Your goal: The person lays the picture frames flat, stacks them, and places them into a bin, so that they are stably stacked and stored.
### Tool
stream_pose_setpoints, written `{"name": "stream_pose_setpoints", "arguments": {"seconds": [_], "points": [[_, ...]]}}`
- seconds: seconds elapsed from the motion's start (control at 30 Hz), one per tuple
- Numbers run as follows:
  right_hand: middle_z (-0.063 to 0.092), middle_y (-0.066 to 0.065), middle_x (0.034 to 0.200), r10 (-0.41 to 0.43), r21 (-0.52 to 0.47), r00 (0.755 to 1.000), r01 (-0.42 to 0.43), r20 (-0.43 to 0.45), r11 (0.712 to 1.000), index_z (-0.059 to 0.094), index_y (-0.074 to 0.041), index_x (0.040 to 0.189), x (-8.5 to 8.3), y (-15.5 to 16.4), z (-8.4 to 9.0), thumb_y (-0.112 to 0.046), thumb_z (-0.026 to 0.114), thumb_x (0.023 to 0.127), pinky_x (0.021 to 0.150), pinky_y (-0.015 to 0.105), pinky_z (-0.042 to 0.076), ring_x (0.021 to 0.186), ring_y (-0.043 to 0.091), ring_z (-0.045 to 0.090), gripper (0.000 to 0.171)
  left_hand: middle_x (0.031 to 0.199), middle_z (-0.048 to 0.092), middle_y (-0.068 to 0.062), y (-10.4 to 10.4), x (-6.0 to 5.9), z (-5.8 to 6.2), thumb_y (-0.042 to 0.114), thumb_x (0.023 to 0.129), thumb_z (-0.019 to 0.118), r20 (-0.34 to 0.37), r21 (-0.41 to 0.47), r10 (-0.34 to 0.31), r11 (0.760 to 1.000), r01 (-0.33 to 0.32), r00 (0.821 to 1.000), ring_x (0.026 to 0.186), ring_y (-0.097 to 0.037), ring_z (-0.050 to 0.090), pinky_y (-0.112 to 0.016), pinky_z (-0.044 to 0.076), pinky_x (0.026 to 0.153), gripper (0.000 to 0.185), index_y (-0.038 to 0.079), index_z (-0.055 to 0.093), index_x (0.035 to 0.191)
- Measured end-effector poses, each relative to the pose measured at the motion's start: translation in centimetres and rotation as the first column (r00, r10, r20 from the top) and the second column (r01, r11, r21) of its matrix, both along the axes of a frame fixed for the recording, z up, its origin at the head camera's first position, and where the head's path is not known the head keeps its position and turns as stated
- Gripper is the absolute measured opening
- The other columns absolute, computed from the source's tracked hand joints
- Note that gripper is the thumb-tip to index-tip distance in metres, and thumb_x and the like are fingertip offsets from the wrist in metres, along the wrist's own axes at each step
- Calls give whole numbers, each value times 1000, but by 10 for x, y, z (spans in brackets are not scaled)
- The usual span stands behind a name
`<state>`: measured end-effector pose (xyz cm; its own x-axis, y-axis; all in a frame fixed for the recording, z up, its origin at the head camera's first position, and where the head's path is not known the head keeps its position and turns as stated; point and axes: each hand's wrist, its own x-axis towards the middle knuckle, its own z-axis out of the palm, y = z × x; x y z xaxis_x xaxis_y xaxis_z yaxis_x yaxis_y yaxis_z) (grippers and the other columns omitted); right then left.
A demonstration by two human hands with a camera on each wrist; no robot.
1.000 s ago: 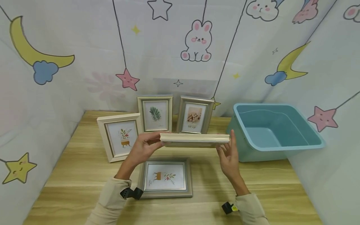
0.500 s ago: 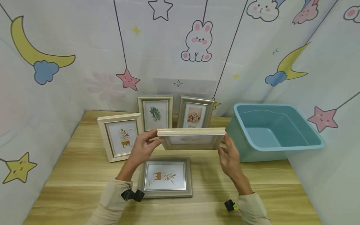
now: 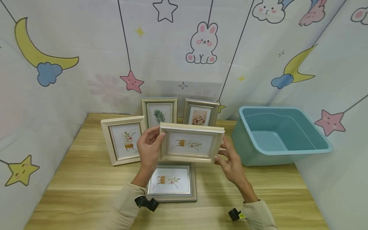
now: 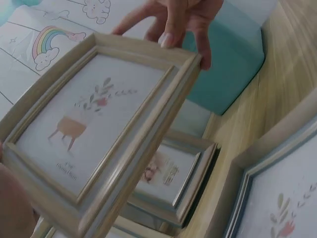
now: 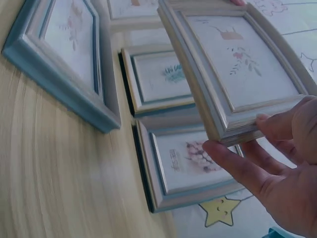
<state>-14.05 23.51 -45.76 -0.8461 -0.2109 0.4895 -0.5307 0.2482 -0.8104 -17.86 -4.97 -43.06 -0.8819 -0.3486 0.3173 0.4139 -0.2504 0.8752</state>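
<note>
A cream picture frame with a potted-plant print is held sideways in the air between both hands, its front tilted up. The left hand grips its left end, thumb on the front. At the opposite end, the right hand pinches the frame between thumb and fingers; the right wrist view shows this right hand at a corner. Below lies a silver-grey picture frame flat on the table, partly covered by the left arm and the held frame.
Standing behind are a cream frame at left, a leaf-print frame and a frame with a photo of round pinkish things. A blue plastic tub stands at right on the wooden table. Cartoon-printed cloth hangs behind.
The held frame has tilted from edge-on to showing its front print and has come slightly up and left. Both hands turned with it, the left shifting right. The other frames have stayed put.
</note>
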Motion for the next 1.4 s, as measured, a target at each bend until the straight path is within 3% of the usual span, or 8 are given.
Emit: {"name": "stream_pose_setpoints", "arguments": {"seconds": [0.23,0.37,0.53,0.6,0.73,0.9,1.07,1.4], "points": [[45,34,125,38,-32,986,-33,161,999,16,-2,159,1,-7,1,23,56,87,65,33,62,101,4,61,86,87,76,6,12,2,-6,-7,84,74,-17,233,93,969,-87,996,84,-6,70,-18,58,79,18,9,77,93],[43,31,125,28,-50,969,-17,244,999,15,-2,159,1,-6,3,23,55,87,64,32,62,98,5,61,86,94,76,7,5,3,-13,0,88,74,-56,162,21,987,-12,998,87,-4,69,-16,56,80,13,5,76,99],[41,30,130,-21,-32,926,35,377,999,14,-8,161,3,-3,7,18,56,90,66,35,62,96,7,61,86,111,71,13,-15,4,-21,-10,91,62,-96,-106,-161,983,150,982,94,-1,66,-15,56,79,27,-16,63,118],[41,29,131,-40,-13,903,51,427,999,14,-11,161,4,-1,8,16,56,92,66,36,62,95,9,60,86,124,67,7,-27,5,-23,-11,93,59,-45,-251,-268,935,249,962,96,1,65,-19,58,76,37,-17,55,129],[41,28,132,-40,-2,852,48,522,999,16,-18,162,5,3,10,15,55,92,65,39,62,95,17,62,87,146,51,-21,-50,8,-25,-6,96,58,101,-479,-436,766,428,894,89,-1,63,-34,62,66,53,-6,43,147],[41,28,132,-27,6,793,29,608,1000,18,-23,161,8,4,9,15,55,93,65,44,62,93,21,61,87,156,31,-32,-63,14,-29,-4,93,64,249,-523,-546,620,585,800,87,-7,64,-42,62,63,74,4,28,157],[43,30,130,3,4,758,-7,652,1000,18,-23,161,11,1,3,15,55,92,64,53,61,93,24,65,87,160,24,-30,-68,21,-36,-9,85,71,372,-468,-552,583,664,746,87,-12,65,-35,62,64,94,13,19,161],[46,29,120,153,-84,689,-133,708,987,14,-17,162,16,-7,-9,14,62,88,66,59,59,86,23,68,94,161,15,-34,-88,28,-44,-11,85,69,519,-297,-561,589,751,645,80,-17,66,-47,61,63,99,16,13,162]]}}
